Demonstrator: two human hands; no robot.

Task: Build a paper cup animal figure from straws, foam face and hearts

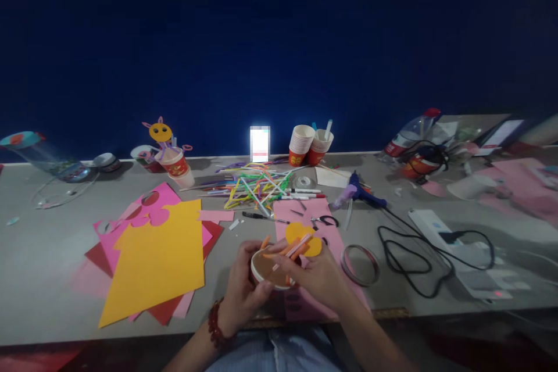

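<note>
Near the middle of the front edge of the grey tabletop (52,302), the person's left hand (244,285) is curled around an open cup (267,266), thumb near the rim, its mouth turned up. The right hand (325,280) pinches a small bundle of orange and pale strips (297,249) over that mouth, with rounded yellow pieces (294,231) just beside the fingers. Part of the cup is hidden by the right hand, so I can't tell whether the strips are fixed to it.

Partly under the hands, a pink sheet (335,247) reaches back from the front edge; black-handled scissors (328,221) lie by its far end. A roll of ribbon (360,265) rests by its right side. Towards the left edge of the tabletop, a large yellow sheet (165,261) covers pink and red ones.

Behind the hands, coloured sticks (257,186) lie in a loose heap, and a lit screen (260,144) stands at the back edge. To its right is a stack of paper cups (300,145); to its left, a decorated cup (176,164) bears a yellow face with pink ears. Towards the right edge lie a blue glue gun (366,195), its looping black cable and a white power strip (453,261), with a tilted plastic bottle (407,136) farther back.
</note>
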